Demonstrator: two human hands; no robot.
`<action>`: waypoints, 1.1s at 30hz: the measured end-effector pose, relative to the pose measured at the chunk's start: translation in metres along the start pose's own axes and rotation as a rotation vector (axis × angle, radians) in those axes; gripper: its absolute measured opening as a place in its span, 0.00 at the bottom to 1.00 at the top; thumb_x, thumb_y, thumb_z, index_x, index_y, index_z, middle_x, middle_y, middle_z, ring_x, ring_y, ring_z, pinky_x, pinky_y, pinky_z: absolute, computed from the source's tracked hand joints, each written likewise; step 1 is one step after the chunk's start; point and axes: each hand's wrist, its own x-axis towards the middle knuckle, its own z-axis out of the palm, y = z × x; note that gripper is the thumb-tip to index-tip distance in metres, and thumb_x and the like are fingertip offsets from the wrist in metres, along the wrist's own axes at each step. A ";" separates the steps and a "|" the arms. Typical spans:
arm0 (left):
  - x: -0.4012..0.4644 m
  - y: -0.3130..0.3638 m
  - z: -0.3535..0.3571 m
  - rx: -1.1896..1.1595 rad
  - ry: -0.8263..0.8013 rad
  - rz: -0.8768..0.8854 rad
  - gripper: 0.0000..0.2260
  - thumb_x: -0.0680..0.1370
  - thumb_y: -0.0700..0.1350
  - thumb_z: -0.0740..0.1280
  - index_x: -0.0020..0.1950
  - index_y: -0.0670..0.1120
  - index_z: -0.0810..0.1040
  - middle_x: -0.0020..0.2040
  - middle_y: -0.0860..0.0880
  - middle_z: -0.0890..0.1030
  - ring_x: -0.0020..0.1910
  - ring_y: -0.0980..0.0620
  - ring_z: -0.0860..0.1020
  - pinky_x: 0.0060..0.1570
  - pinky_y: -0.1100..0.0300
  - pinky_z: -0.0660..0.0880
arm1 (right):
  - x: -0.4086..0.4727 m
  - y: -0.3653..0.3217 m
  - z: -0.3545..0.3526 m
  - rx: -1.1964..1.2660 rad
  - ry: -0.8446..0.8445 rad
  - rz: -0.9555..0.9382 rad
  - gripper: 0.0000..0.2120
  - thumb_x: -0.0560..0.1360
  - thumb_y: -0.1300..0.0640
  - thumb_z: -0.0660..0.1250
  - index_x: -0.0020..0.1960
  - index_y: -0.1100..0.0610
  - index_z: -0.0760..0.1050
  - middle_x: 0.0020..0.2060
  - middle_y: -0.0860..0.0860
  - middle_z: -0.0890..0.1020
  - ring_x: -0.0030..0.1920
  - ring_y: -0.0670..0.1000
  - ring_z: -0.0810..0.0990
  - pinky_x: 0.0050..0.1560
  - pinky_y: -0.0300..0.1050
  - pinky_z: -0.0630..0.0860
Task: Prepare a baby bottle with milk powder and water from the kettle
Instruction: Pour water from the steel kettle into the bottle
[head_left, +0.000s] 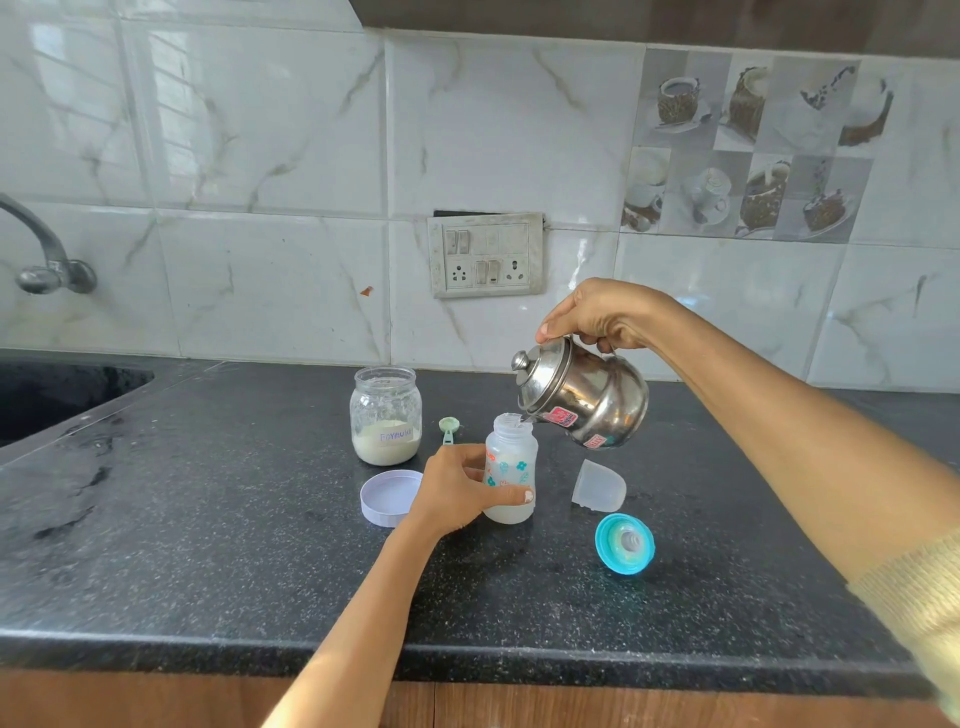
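Note:
The baby bottle (511, 457) stands open and upright on the black counter (234, 545), with white powder or liquid at its bottom. My left hand (457, 493) grips its body from the left. My right hand (602, 317) holds the handle of a small steel kettle (587, 397), tilted left with its spout over the bottle's mouth. A thin stream runs into the bottle. The glass jar of milk powder (385, 414) stands open behind, with a green scoop (448, 428) lying beside it.
The jar's lilac lid (387, 498) lies upside down left of the bottle. A clear bottle cap (598, 486) and the teal teat ring (624, 543) lie to the right. A sink (52, 400) and tap (47, 260) are at the far left. A socket panel (487, 254) is on the tiled wall.

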 end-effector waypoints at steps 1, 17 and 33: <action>0.000 0.000 0.000 0.000 0.000 -0.002 0.22 0.64 0.47 0.79 0.57 0.48 0.81 0.54 0.51 0.83 0.52 0.54 0.81 0.52 0.60 0.77 | 0.000 0.000 0.000 -0.004 0.000 -0.001 0.03 0.74 0.61 0.70 0.46 0.58 0.82 0.31 0.51 0.69 0.30 0.47 0.60 0.28 0.39 0.59; 0.001 -0.001 0.000 0.001 -0.005 0.000 0.23 0.64 0.48 0.79 0.58 0.48 0.81 0.55 0.52 0.83 0.52 0.54 0.80 0.51 0.60 0.77 | -0.001 -0.003 0.001 -0.034 0.002 -0.010 0.03 0.74 0.61 0.70 0.46 0.57 0.82 0.33 0.51 0.70 0.30 0.47 0.60 0.28 0.39 0.61; 0.000 0.000 -0.001 0.025 -0.002 0.009 0.24 0.65 0.48 0.78 0.60 0.47 0.79 0.57 0.50 0.82 0.55 0.52 0.80 0.53 0.58 0.77 | -0.002 -0.003 0.000 -0.040 0.005 -0.010 0.05 0.74 0.60 0.70 0.49 0.57 0.82 0.34 0.52 0.70 0.32 0.47 0.62 0.28 0.40 0.61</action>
